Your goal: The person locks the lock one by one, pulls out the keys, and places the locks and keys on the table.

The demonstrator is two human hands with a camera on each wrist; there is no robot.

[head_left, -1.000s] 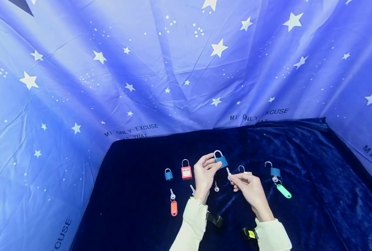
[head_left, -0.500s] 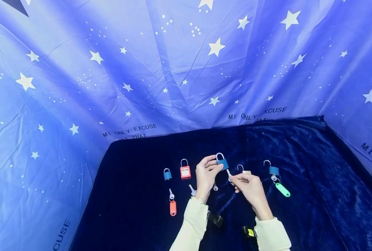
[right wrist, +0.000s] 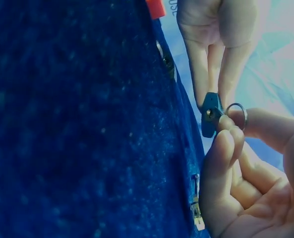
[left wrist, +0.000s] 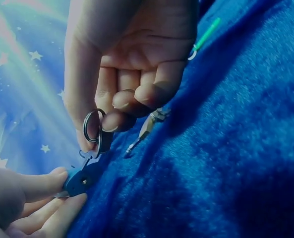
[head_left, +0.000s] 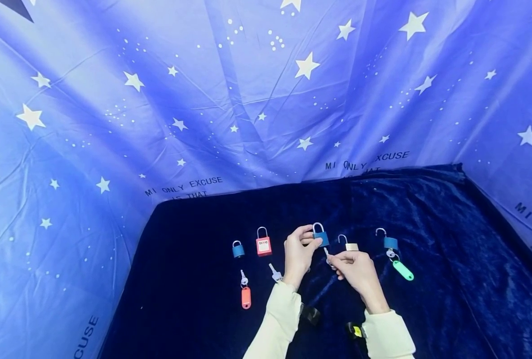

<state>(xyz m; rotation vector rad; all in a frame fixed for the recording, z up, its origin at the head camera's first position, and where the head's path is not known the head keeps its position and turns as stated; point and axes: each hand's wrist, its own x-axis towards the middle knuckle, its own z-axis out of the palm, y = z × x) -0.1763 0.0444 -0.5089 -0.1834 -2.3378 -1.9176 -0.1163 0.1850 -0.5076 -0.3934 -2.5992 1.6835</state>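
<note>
In the head view, the left hand (head_left: 298,255) pinches a blue padlock (head_left: 321,239) by its body between thumb and fingers, raised above a dark blue velvet cloth (head_left: 194,279). The padlock is compact, with a matt teal-blue block of a body and a bright silver shackle arching up on top in a rounded U; it leans slightly. Just below its underside is a slim silver key (head_left: 327,255), blade upward, pinched by the right hand (head_left: 357,271). Behind the right hand lies a brass padlock (head_left: 352,247) with its shackle open; to the right of that, a second blue padlock (head_left: 391,243), also open, is joined to a green tag (head_left: 403,270). To the left lie a red padlock (head_left: 263,245) with a white label, a smaller blue padlock (head_left: 238,250) and an orange-red tag (head_left: 246,297) on a key of its own.

In the left wrist view, the underside of the held padlock faces the camera: a smooth blue face, longer than wide, with a small round keyhole (left wrist: 84,181) at its middle. The key carries a shiny split ring (left wrist: 88,125), and its blade points towards the padlock.

In the right wrist view, the same face stands on end, tapered at its corners, a metallic glint in the keyhole. The key is close to it; whether the tip touches cannot be told.
</note>
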